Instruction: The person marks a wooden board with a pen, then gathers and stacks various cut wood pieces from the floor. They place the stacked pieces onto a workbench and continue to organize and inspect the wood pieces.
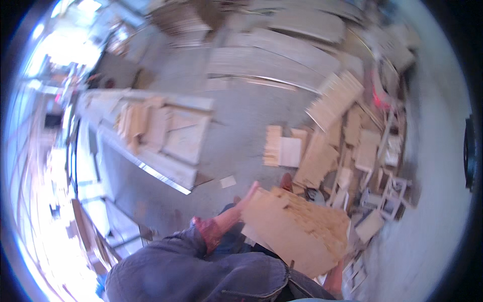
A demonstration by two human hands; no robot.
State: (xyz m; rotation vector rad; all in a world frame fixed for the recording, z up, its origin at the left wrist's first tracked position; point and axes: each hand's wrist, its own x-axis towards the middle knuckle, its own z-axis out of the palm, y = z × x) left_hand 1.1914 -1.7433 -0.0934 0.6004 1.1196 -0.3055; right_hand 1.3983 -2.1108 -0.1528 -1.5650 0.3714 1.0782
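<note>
A load of light-brown wooden pieces (298, 230) is carried across the front of my body. Its near face looks like a flat board, and rough, uneven ends show along its far side. My left hand (252, 194) grips the load at its left end. At the lower right end, my right hand (335, 273) holds it, mostly hidden behind the wood. A paler sheet (254, 234) shows beneath the left part of the load. Motion blur hides the finer detail.
Ahead lie stacked wood strips (336, 100), boards and offcuts (319, 158), and a small pile with a white block (289, 151). A metal-edged worktable (181, 171) bearing wood pieces stands left. Long panels (271, 66) lie beyond. White frames (392, 196) lean near the right wall (437, 151).
</note>
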